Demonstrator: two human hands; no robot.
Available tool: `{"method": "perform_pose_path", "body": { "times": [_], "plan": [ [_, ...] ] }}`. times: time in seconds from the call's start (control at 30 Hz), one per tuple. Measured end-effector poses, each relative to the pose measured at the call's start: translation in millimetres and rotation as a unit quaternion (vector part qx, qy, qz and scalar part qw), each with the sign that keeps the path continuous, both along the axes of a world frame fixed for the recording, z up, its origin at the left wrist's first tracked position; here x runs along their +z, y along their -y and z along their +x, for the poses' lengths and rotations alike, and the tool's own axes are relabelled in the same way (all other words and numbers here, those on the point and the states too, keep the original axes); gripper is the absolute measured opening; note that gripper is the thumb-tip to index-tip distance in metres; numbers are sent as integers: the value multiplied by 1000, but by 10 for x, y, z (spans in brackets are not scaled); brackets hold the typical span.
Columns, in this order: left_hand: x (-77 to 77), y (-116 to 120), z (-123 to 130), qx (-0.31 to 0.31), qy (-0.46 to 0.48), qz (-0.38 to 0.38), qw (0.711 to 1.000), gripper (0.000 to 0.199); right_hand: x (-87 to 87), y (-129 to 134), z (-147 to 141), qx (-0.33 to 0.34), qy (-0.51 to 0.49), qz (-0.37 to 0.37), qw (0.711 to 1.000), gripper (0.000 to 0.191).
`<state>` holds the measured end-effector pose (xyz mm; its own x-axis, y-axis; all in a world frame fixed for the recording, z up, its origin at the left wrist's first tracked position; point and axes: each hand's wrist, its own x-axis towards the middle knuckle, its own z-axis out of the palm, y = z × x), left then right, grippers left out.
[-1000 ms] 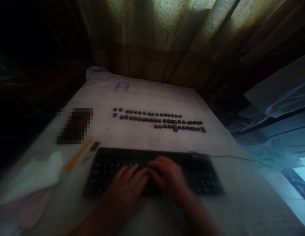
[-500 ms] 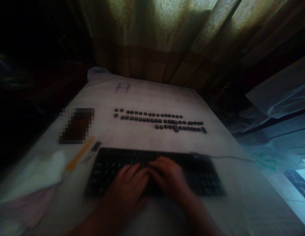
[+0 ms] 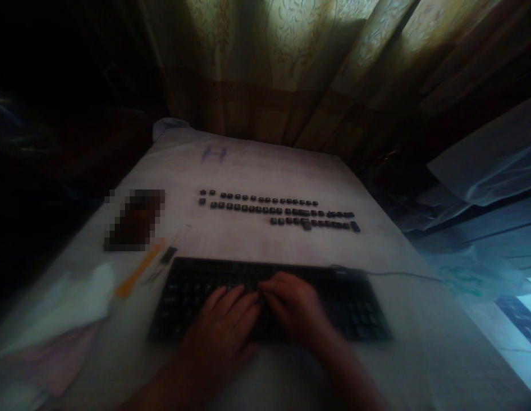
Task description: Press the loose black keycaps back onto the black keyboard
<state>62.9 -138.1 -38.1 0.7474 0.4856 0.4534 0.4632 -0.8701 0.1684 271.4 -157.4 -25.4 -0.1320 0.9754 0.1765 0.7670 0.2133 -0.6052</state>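
Note:
A black keyboard (image 3: 351,297) lies in front of me, with keys at both ends and a barer dark patch right of the middle. Across its left-centre part rests my left hand (image 3: 226,319), palm down with the fingers stretched out. My right hand (image 3: 293,302) is over the keyboard's middle, thumb and fingers drawn together in a pinch close to the left fingertips. Whatever those right fingers grip is too dark and small to make out. Beyond the keyboard, loose black keycaps (image 3: 306,224) are laid out in three rows on the pale cloth.
Left of the keyboard lie an orange-yellow strip (image 3: 139,271), a small tool with a black end (image 3: 168,255) and a pixelated dark object (image 3: 137,220). White cloth (image 3: 81,297) and pink cloth (image 3: 64,359) are nearer me. A cable (image 3: 402,275) runs right; curtains (image 3: 265,57) hang behind.
Both hands keep almost the same place on the keyboard. The right fingers have shifted very slightly; the keycap rows look unchanged.

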Motion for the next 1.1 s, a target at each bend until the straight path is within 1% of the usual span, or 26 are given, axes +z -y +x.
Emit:
{"method": "perform_pose_path", "body": {
  "times": [0.3,0.4,0.53,0.77,0.93,1.1],
  "plan": [
    [-17,10,-20,-17,-38,-12,999,34,4,-20,-11,-30,-12,-24,999,21],
    [-22,14,-13,-7,-32,-17,999,34,0,-24,-24,-38,-5,-33,999,21],
    [7,6,-15,-13,-45,-24,999,36,14,-30,-45,-41,16,-39,998,20],
    [-2,15,-14,-11,-52,-22,998,36,29,-25,-46,-35,17,-25,999,21],
    [-4,8,-20,-16,-63,-39,997,39,6,-24,-36,-34,3,-13,999,22],
    [13,3,-21,-17,-65,-22,997,39,-24,-29,-26,-52,-24,-7,998,18]
  ]
}}
